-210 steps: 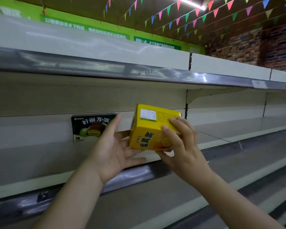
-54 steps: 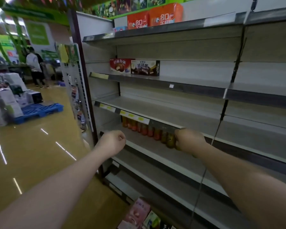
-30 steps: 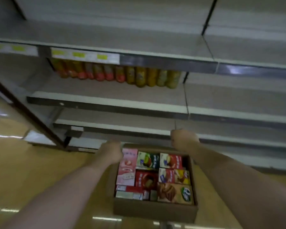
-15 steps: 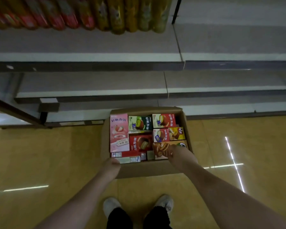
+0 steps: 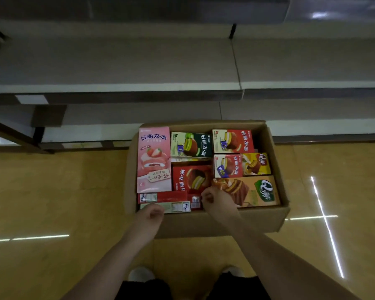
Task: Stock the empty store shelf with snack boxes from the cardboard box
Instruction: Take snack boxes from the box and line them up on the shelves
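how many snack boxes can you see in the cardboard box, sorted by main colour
pink box: 1
green box: 1
red boxes: 5, two seen only edge-on
yellow box: 1
orange box: 1
pale edge-on box: 1
Total: 10 visible; any underneath are hidden.

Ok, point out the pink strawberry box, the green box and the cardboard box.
pink strawberry box (image 5: 154,159): head view, front face.
green box (image 5: 191,145): head view, top face.
cardboard box (image 5: 221,224): head view, near outer wall.

Dim and soft overall – white streaks of glare on the glossy floor (image 5: 325,217), deep shadow under the shelf (image 5: 117,61), lines bowed toward the edges.
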Demonstrator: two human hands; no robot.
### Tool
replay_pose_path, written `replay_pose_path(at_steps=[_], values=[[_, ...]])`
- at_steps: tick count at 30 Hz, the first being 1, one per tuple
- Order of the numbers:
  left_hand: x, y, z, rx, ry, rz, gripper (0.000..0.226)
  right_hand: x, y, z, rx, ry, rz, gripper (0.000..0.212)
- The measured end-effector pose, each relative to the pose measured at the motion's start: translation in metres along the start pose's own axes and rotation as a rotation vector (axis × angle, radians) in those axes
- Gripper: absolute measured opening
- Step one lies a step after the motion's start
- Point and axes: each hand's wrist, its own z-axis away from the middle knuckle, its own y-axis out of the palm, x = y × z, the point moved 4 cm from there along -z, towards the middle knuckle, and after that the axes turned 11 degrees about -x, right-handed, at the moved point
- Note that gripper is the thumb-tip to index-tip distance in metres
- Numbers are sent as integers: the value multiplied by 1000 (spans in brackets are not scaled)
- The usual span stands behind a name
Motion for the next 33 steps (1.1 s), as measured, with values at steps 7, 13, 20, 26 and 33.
replay_pose_path(at_steps=[7, 13, 20, 26, 33], values=[[37, 29, -74, -266, 379, -170, 8, -8, 84, -70, 60, -187, -123, 55], [30, 32, -107, -412, 376, 259, 7, -20, 110, -96, 357, -311, -108, 54], [35, 16, -101, -442, 364, 278, 15, 0, 95, -84, 132, -755, 436, 54], [23, 26, -105, -473, 679, -40, 31, -9, 93, -74, -156, -1123, 681, 54], [6, 59, -85, -130, 835, -328, 76, 15, 19, -46, -472, -1369, 460, 44]])
